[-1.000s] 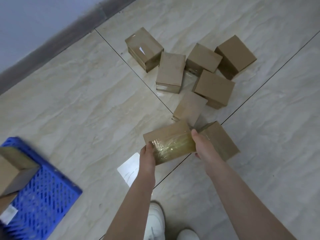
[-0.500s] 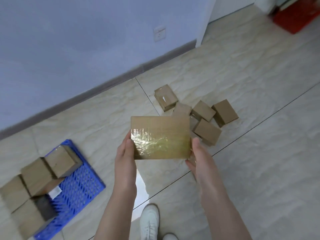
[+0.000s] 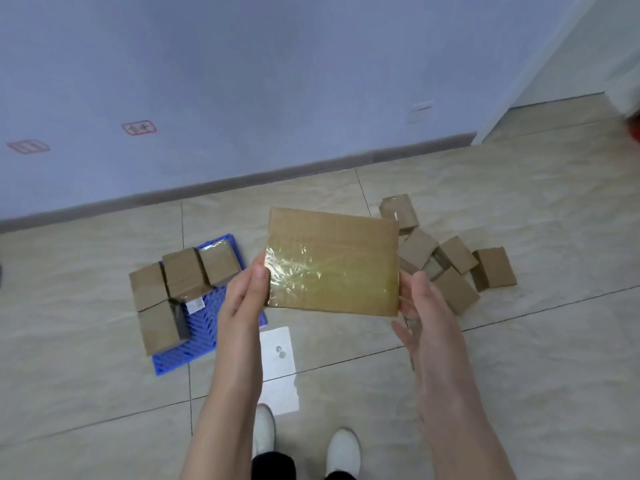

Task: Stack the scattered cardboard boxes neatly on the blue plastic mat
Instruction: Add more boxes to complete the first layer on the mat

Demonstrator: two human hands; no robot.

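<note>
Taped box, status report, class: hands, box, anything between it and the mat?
Left hand grips taped box, left edge; right hand, fingers loose, at right edge. Box airborne, not yet on blue mat. Stacked boxes on mat's left; nothing in the way.

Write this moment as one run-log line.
held: box | left hand: grips box | right hand: touches edge | mat: partly filled

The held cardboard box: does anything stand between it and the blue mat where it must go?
Nothing visible does. The cardboard box is held above the floor, and only floor tiles lie between it and the blue mat to its left. Stacked boxes fill the mat's left and far parts.
</note>
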